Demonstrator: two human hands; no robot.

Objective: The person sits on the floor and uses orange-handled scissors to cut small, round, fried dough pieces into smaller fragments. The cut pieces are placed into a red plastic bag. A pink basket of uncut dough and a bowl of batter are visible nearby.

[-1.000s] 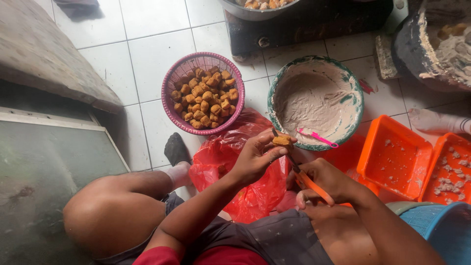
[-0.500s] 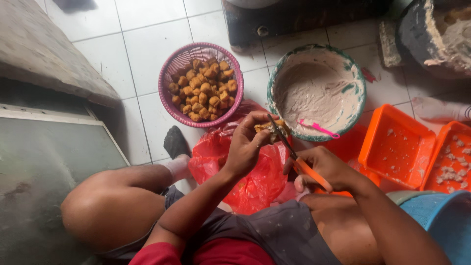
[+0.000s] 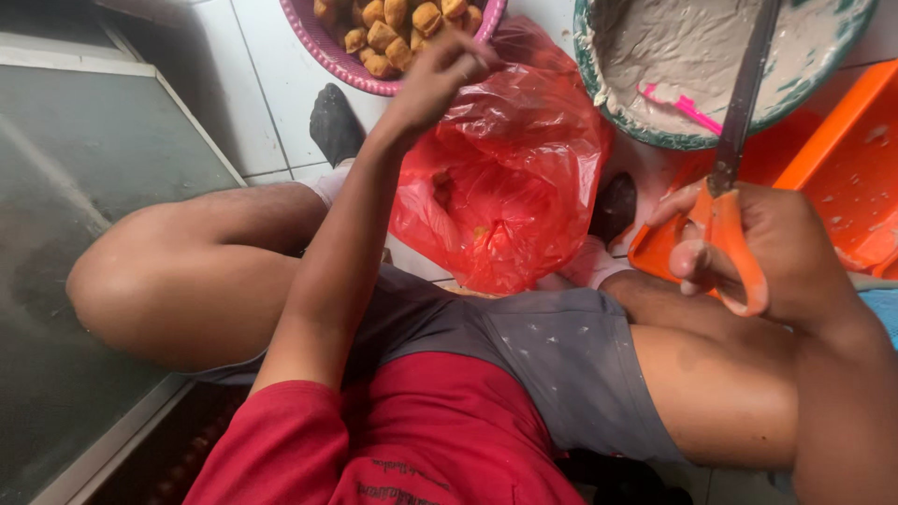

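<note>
Pointing up-frame, scissors (image 3: 732, 159) near-vertical, held by right hand (image 3: 758, 248)

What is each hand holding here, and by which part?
Right hand holds scissors by the orange handles. Left hand reaches over the basket; grasp unclear.

Scissors (image 3: 734, 168): dull metal blades, glossy orange plastic handles; red bag (image 3: 510, 168): thin crinkled glossy plastic

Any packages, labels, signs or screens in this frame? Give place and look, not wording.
Red plastic bag: on the floor between the knees, crumpled, glossy, translucent.
Print on the red shirt: bottom edge, small dark lettering.
No signs or screens.
</note>
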